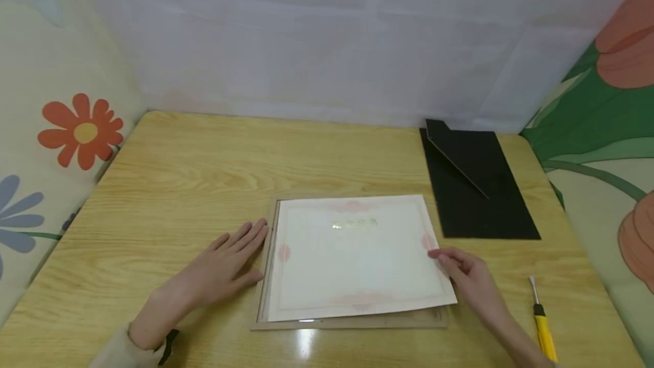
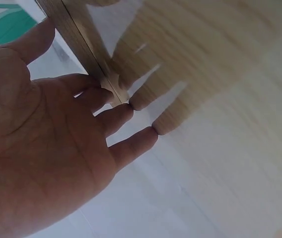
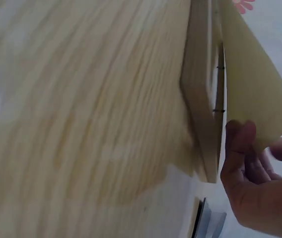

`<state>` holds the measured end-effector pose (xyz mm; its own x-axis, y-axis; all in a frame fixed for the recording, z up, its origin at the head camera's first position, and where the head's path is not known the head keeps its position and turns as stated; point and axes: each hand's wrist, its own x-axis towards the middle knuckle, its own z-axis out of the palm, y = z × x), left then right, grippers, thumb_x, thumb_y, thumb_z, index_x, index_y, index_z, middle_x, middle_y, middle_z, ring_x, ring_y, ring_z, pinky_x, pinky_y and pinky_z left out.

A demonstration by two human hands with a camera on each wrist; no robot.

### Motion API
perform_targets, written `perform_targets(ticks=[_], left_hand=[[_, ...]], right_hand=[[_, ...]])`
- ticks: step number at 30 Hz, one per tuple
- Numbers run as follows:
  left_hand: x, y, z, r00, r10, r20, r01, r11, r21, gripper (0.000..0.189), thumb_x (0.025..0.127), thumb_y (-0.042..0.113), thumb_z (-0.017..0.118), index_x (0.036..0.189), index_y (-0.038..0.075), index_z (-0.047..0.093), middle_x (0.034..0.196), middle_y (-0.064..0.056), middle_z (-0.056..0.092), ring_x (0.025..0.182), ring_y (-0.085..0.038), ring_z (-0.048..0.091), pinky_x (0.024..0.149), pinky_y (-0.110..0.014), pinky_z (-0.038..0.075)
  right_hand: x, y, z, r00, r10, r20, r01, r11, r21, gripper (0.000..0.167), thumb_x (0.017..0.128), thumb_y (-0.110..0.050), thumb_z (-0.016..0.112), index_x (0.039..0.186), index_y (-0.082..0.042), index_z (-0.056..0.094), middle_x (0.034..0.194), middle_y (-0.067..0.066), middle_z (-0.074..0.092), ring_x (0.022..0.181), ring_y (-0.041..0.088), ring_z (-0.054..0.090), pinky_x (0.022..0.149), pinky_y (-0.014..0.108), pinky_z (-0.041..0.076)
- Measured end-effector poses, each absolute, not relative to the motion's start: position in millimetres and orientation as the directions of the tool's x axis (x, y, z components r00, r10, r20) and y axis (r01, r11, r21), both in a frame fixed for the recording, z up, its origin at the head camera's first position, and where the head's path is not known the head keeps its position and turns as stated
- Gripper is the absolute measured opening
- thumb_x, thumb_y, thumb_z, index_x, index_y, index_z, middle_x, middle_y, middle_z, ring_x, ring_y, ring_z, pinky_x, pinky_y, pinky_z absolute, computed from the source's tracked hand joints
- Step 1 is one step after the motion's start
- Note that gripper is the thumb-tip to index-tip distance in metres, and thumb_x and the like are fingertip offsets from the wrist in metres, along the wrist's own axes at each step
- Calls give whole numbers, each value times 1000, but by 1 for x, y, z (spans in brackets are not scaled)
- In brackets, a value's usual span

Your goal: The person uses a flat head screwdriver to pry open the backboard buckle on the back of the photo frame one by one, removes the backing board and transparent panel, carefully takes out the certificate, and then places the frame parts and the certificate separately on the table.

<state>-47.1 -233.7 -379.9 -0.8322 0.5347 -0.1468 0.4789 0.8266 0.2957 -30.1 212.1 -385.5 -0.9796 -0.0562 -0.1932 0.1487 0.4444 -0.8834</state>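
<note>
A white certificate (image 1: 352, 266) with a pale pink border and gold lettering lies over a wooden picture frame (image 1: 352, 324). My right hand (image 1: 470, 277) pinches the sheet's right edge between thumb and fingers. That side is lifted, and in the right wrist view the paper (image 3: 252, 84) slopes up away from the frame's side (image 3: 200, 99). Flat on the table, my left hand (image 1: 219, 271) has its fingers extended, fingertips right at the frame's left side. The left wrist view shows that palm (image 2: 56, 139) and the wooden rim (image 2: 79, 42) by the fingers. Most of the frame's inside is hidden under the sheet.
A black backing board (image 1: 490, 209) with a folding stand leg (image 1: 457, 166) lies at the back right of the wooden table (image 1: 204, 158). Nearer, on the right, is a yellow-handled screwdriver (image 1: 544, 331). A white cloth (image 1: 306, 44) hangs behind the table.
</note>
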Motion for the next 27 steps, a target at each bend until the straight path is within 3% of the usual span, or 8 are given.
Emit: perform_targets(ticks=[3, 6, 9, 12, 15, 20, 27], left_hand=[[-47, -234, -380, -831, 539, -138, 483, 822, 301, 75, 98, 44, 52, 153, 3, 23, 159, -12, 17, 143, -35, 19, 110, -61, 20], [-47, -234, -381, -828, 546, -126, 491, 816, 305, 74, 98, 44, 52, 153, 4, 22, 159, -11, 17, 143, -34, 19, 109, -61, 20], [-48, -234, -382, -820, 562, -107, 511, 804, 305, 74, 98, 41, 54, 153, 5, 22, 159, -11, 18, 144, -33, 18, 110, -60, 21], [-49, -234, -383, -812, 577, -91, 529, 792, 304, 74, 97, 39, 56, 153, 5, 22, 159, -11, 19, 144, -32, 19, 110, -60, 22], [-49, -235, -382, -809, 581, -86, 534, 789, 305, 75, 97, 38, 57, 153, 4, 22, 159, -11, 19, 144, -33, 19, 109, -60, 22], [-49, -236, -382, -809, 583, -79, 536, 785, 310, 75, 97, 40, 56, 154, 5, 20, 159, -11, 17, 143, -33, 19, 110, -59, 22], [-53, -236, -381, -800, 595, -79, 541, 771, 336, 77, 96, 39, 58, 154, 5, 20, 159, -11, 16, 143, -34, 18, 111, -59, 19]], right_hand=[[-36, 215, -390, -967, 4, -255, 223, 497, -838, 20, 96, -12, 61, 110, 1, 67, 99, 11, 71, 83, 10, 62, 68, 20, 50], [-38, 218, -392, -951, -8, -308, 266, 488, -832, 27, 91, -4, 65, 115, 5, 57, 88, 12, 71, 71, 12, 59, 61, 23, 48], [-40, 220, -395, -932, -31, -361, 307, 459, -834, 41, 90, -5, 67, 125, 7, 47, 85, 13, 71, 70, 15, 62, 61, 24, 49], [-44, 221, -397, -910, -44, -413, 351, 452, -820, 48, 90, -11, 68, 128, 10, 48, 79, 11, 71, 68, 15, 62, 62, 24, 50], [-48, 222, -399, -886, -65, -458, 392, 423, -817, 47, 91, -14, 67, 125, 15, 51, 78, 7, 70, 65, 13, 59, 60, 24, 49], [-57, 229, -401, -877, -117, -467, 424, 273, -864, 46, 95, -10, 60, 129, 19, 46, 93, 8, 72, 77, 10, 65, 65, 26, 54], [-91, 236, -389, -896, -83, -437, 411, 223, -884, 43, 97, -14, 59, 128, 13, 45, 88, -4, 70, 78, 6, 64, 68, 23, 54]])
